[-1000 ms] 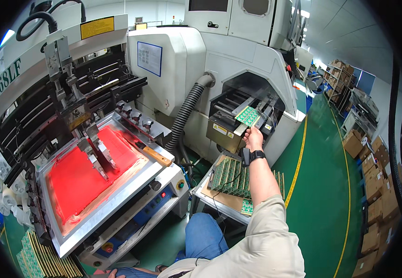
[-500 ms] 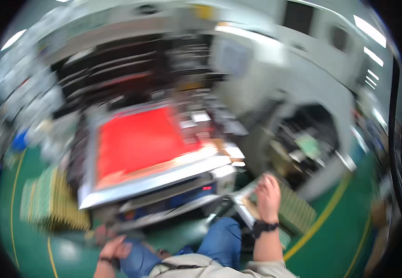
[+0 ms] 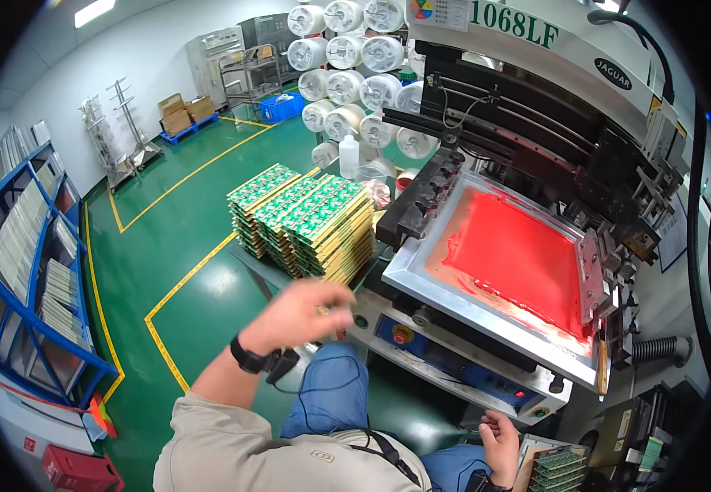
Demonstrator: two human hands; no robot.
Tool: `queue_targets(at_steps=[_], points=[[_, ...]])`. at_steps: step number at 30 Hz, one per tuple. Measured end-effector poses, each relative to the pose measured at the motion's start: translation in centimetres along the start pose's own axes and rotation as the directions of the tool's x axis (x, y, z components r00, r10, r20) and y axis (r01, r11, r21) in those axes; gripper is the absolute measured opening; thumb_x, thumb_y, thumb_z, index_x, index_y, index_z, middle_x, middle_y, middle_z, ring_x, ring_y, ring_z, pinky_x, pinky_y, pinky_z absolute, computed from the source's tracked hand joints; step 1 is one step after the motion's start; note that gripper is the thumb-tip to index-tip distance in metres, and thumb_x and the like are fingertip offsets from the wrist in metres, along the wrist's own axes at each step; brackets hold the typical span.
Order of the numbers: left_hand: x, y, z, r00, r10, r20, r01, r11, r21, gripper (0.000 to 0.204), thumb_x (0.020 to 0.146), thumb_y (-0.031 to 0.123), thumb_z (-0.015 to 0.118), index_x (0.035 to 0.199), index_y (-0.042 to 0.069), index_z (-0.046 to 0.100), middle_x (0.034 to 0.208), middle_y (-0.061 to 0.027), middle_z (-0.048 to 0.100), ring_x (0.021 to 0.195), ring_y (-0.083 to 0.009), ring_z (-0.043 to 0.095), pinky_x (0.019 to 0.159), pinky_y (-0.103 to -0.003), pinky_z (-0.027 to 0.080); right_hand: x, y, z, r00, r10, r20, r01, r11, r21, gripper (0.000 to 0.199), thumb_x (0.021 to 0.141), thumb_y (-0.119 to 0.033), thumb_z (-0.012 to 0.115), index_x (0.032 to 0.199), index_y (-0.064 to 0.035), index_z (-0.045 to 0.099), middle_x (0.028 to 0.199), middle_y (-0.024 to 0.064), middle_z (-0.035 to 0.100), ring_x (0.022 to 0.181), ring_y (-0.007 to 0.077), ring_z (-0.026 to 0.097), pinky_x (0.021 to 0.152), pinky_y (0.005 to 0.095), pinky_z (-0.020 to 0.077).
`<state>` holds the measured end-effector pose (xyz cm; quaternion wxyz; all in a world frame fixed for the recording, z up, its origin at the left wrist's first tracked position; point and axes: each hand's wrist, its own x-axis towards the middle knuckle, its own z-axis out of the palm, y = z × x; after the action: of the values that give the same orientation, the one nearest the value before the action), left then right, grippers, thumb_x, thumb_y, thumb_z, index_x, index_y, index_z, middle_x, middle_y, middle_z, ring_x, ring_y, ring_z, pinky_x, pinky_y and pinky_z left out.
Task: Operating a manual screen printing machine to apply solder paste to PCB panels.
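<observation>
My left hand [image 3: 302,312] is raised in front of the tall stacks of green circuit board panels [image 3: 310,205]. It holds nothing that I can see, its fingers bent, with a gap between thumb and fingers. My right hand [image 3: 499,447] hangs low beside my right knee, its fingers curled in with nothing visible in them. Close to it, more circuit boards [image 3: 556,471] are stacked at the lower right. Ahead on the right, a silver-framed printing screen [image 3: 409,266] lies in the screen printing machine, with red ink [image 3: 519,254] spread across it.
A wooden-handled tool [image 3: 603,369] rests at the screen's right corner. The machine's front panel [image 3: 454,373] has buttons and a red display. A white bottle [image 3: 349,156] stands behind the boards. Blue racks [image 3: 36,271] stand far left; wrapped white rolls [image 3: 343,86] are piled at the back.
My view has swung left, so the machine now sits further right. My left hand has risen from beside my leg towards the board stacks; my right hand now appears lower in view.
</observation>
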<state>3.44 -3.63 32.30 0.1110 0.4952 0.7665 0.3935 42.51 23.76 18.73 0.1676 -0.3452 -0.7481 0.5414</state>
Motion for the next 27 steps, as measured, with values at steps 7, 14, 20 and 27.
queue_targets(at_steps=[7, 14, 20, 27], points=[[4.5, -1.7, -5.2, 0.773, 0.227, -0.593, 0.297, 0.696, 0.653, 0.048, 0.081, 0.041, 0.076, 0.11, 0.003, 0.067, 0.11, -0.0173, 0.068, 0.108, -0.0348, 0.062, 0.094, -0.044, 0.048, -0.8, 0.4, 0.5, 0.998, -0.066, -0.013, 0.065, 0.995, -0.081, 0.032, 0.084, 0.0, 0.069, 0.116, 0.0048, 0.064, 0.099, 0.0133, 0.069, 0.08, 0.0144, 0.065, 0.073, 0.0273, 0.0543], [5.8, -1.2, -5.4, 0.855, -0.146, -0.497, 0.446, 0.694, 0.565, 0.06, 0.078, 0.05, 0.076, 0.114, 0.004, 0.067, 0.115, -0.0201, 0.067, 0.107, -0.0353, 0.063, 0.093, -0.045, 0.049, -2.2, -1.0, 0.0, 0.998, -0.042, -0.038, 0.039, 0.994, -0.099, 0.033, 0.083, 0.0, 0.07, 0.115, 0.0045, 0.064, 0.097, 0.0142, 0.069, 0.08, 0.0154, 0.066, 0.073, 0.0279, 0.0543], [6.4, -1.5, -5.5, 0.785, -0.176, -0.593, 0.492, 0.76, 0.425, 0.061, 0.08, 0.049, 0.075, 0.119, 0.004, 0.065, 0.119, -0.0202, 0.066, 0.106, -0.0328, 0.066, 0.091, -0.043, 0.051, -2.2, -0.6, -0.1, 0.999, -0.017, -0.036, 0.013, 0.994, -0.113, 0.033, 0.083, -0.001, 0.071, 0.115, 0.0043, 0.064, 0.097, 0.0139, 0.07, 0.08, 0.0154, 0.066, 0.074, 0.0277, 0.0542], [3.6, -3.1, -3.3, 0.858, -0.129, -0.498, -0.378, 0.497, -0.781, 0.062, 0.091, 0.053, 0.061, 0.125, 0.001, 0.061, 0.118, -0.0168, 0.068, 0.109, -0.0253, 0.064, 0.091, -0.04, 0.051, -1.3, 2.4, 1.1, 1.0, -0.027, 0.007, 0.028, 0.99, -0.142, 0.034, 0.082, -0.004, 0.072, 0.115, 0.0017, 0.065, 0.098, 0.015, 0.07, 0.08, 0.0198, 0.067, 0.075, 0.0303, 0.0545]])
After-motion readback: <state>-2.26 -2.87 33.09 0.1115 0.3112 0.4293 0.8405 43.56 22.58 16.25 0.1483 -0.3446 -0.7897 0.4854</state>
